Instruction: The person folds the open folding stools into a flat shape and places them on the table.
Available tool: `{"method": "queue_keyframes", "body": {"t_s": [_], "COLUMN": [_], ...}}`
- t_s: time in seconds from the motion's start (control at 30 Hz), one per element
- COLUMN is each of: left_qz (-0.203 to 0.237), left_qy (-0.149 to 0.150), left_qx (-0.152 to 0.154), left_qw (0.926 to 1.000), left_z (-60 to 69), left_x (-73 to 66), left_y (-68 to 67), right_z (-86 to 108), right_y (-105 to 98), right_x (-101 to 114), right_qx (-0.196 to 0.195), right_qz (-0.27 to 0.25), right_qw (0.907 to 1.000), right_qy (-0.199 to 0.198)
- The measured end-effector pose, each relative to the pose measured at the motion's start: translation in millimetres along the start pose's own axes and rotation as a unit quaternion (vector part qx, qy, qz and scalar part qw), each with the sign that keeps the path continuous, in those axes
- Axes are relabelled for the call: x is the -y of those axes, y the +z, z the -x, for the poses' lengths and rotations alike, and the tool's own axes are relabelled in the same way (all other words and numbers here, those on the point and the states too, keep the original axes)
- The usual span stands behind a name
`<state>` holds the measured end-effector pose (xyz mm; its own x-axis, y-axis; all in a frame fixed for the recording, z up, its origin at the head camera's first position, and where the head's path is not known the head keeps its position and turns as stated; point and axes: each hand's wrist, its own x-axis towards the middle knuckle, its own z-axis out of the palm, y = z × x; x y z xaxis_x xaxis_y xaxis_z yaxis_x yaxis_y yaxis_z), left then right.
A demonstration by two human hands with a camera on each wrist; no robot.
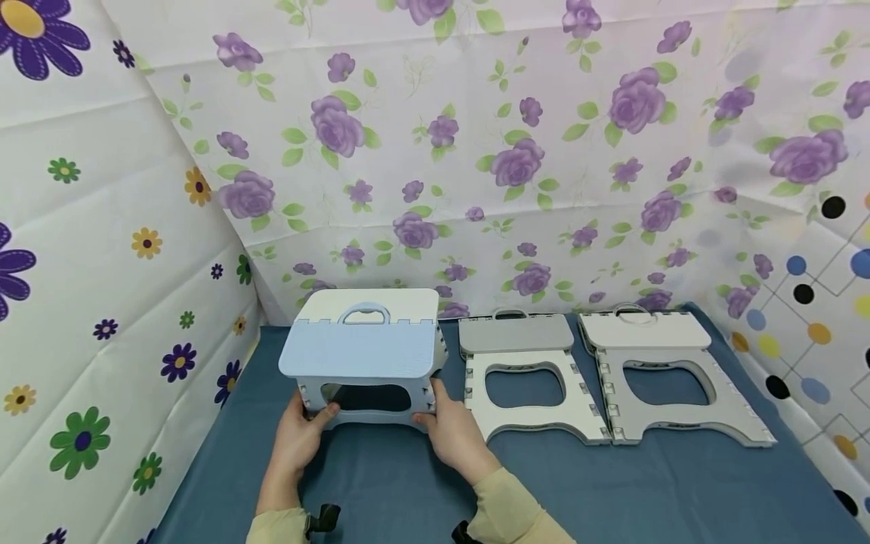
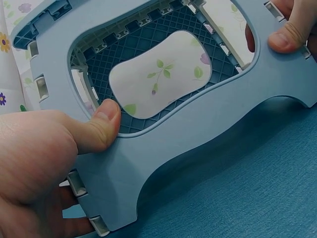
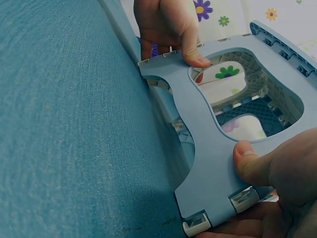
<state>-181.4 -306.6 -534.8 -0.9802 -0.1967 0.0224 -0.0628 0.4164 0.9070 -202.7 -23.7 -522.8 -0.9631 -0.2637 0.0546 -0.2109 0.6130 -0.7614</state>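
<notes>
A folding step stool [image 1: 360, 349], light blue in front with a white rear top half and a carry handle, stands unfolded between my two hands. My left hand [image 1: 297, 438] grips its near left leg, the thumb lying on the blue front panel [image 2: 124, 163] beside the cutout. On the opposite leg my right hand [image 1: 457, 434] does the same, thumb in front and fingers behind the hinged edge. Both wrist views show the lattice underside through the opening. In the right wrist view the stool's lower edge is close to the blue cloth.
Two folded step stools lie to the right, a grey-and-white one [image 1: 526, 412] and a white one [image 1: 659, 432], side by side on the blue cloth [image 1: 612, 499]. Flowered sheets [image 1: 442, 174] hang behind and at the left; a dotted sheet [image 1: 816, 332] hangs at the right.
</notes>
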Motion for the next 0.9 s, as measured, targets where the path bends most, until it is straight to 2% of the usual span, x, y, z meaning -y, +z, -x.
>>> {"method": "queue_keyframes", "body": {"t_s": [0.5, 0.9], "left_qz": [0.003, -0.003], "left_qy": [0.001, 0.005], "left_qx": [-0.003, -0.012], "left_qw": [1.0, 0.9999], "left_z": [-0.1, -2.1], "left_x": [-1.0, 1.9], "left_y": [0.9, 2.7], "right_z": [-1.6, -0.8], "right_y": [-1.3, -2.2], "right_x": [-1.6, -1.5], "right_qx": [-0.002, -0.001], "right_qz": [0.004, 0.003], "right_qw": [0.9999, 1.0], "right_qy": [-0.01, -0.004]}}
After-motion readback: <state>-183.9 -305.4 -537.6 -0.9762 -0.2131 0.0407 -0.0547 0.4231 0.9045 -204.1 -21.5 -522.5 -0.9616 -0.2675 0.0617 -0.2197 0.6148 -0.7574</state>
